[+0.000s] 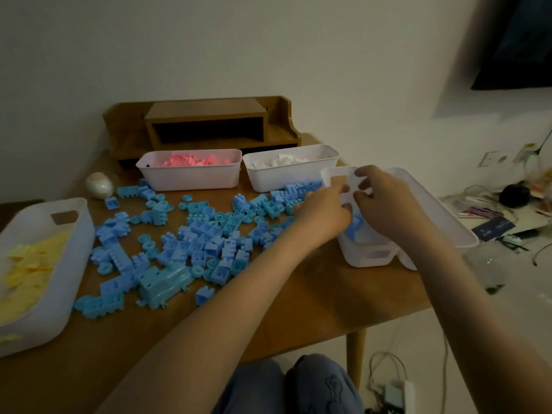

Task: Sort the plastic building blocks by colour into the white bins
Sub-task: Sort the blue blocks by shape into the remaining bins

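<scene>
While the right hand (385, 201) curls over the end wall of the tipped white bin (370, 252), the left hand (324, 212), grip unclear, sits at its mouth, nearer the blue blocks (203, 231) spread leftward.

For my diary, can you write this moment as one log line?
left hand, right hand on white bin | few blue blocks inside | blue pile unsorted on table

Yellow bin (74, 234) cut by left edge, inside of front right bin (370, 255) mostly hidden, right-side clutter (507, 210) blurred.
</scene>
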Tool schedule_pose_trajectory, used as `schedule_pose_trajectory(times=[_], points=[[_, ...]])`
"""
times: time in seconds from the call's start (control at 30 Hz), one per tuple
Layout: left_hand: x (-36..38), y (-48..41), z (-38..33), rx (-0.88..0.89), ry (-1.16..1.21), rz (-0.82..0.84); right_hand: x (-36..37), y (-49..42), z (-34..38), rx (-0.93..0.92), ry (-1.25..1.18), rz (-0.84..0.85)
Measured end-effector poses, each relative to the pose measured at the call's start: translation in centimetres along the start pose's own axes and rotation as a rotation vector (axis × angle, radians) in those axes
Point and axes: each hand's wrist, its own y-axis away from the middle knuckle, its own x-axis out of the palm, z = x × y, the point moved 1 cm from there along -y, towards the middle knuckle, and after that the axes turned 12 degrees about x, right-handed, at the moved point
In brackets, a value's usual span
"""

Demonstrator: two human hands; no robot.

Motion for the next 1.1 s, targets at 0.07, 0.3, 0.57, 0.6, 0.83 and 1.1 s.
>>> schedule_pose_trajectory(times=[0.07,0.3,0.57,0.6,0.83,1.1], points=[[-2.1,1.6,0.0,0.049,0.052,0.002,0.7,0.8,1.2,-0.106,-0.029,-0.029],[-9.0,8.4,5.7,-0.310,-0.564,0.135,6.1,4.3,6.9,-0.393,-0.177,0.118],[-15.6,15.4,10.5,-0.577,-0.690,0.290,12.4,7.7,13.5,-0.743,-0.171,0.695],[-16.3,16.5,10.9,-0.589,-0.662,0.331,13.0,8.1,14.2,-0.794,-0.156,0.747],[-17.0,18.3,13.1,-0.554,-0.636,0.519,16.4,7.0,16.3,-0.865,0.115,0.651],[-16.6,16.7,15.5,-0.531,-0.633,0.408,17.4,5.5,17.5,-0.768,0.263,0.456]])
